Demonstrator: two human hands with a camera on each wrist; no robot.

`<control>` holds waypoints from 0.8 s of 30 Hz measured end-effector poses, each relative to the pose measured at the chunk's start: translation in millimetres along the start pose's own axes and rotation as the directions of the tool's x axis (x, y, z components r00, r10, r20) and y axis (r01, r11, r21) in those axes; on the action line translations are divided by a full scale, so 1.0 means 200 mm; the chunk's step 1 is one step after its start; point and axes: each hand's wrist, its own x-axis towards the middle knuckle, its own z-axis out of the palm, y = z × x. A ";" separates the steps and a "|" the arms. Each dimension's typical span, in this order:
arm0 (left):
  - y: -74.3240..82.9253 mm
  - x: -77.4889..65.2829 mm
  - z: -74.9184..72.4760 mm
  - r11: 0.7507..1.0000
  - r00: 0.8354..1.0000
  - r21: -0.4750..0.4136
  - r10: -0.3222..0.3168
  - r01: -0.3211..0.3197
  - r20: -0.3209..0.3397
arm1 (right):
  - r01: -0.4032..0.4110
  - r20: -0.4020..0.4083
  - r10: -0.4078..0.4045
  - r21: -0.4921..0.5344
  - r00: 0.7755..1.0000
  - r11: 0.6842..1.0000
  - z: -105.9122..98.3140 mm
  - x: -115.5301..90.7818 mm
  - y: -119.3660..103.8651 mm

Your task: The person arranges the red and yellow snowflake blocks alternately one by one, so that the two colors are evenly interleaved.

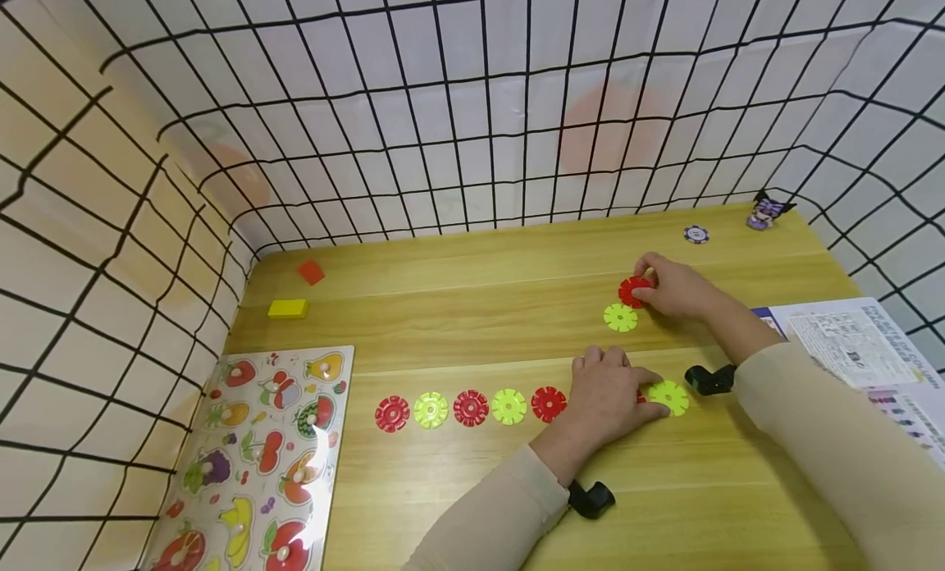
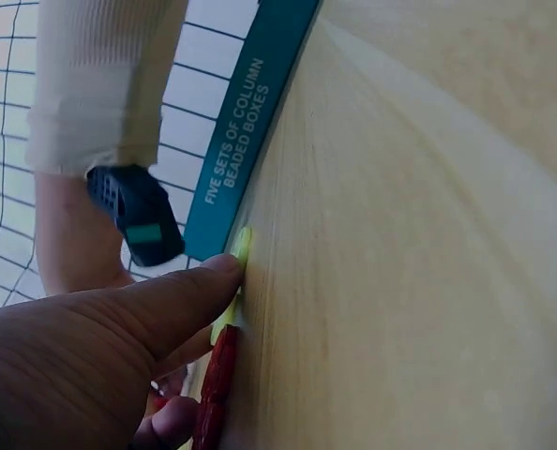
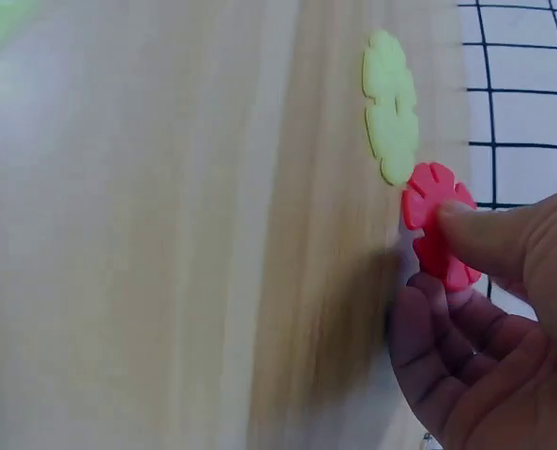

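My right hand [image 1: 673,288] pinches a red snowflake disc [image 3: 438,220] between thumb and fingers. Right beside it, flat on the table, lies a yellow-green snowflake disc [image 3: 391,108]. Lower down, my left hand [image 1: 605,395] holds its thumb and index finger at the edge of another yellow-green disc [image 1: 670,398], the right end of a row. From the left, that row shows a red disc [image 1: 392,413], a yellow-green one [image 1: 431,410], then more in alternating colours. A red disc [image 2: 215,389] is partly under the left hand, which hides part of the row.
A fruit puzzle board [image 1: 258,448] lies at the left, below a yellow block [image 1: 288,308] and an orange piece [image 1: 311,271]. At the back right are a poker chip [image 1: 696,235] and a small figurine [image 1: 768,211]. A box [image 1: 849,341] lies right; black wire grid [image 1: 483,103] encloses the table.
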 end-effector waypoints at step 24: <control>0.01 0.00 0.00 1.000 1.000 -0.011 -0.014 0.014 -0.008 | -0.054 0.248 0.039 0.051 0.968 0.997 -0.04 -0.61 0.14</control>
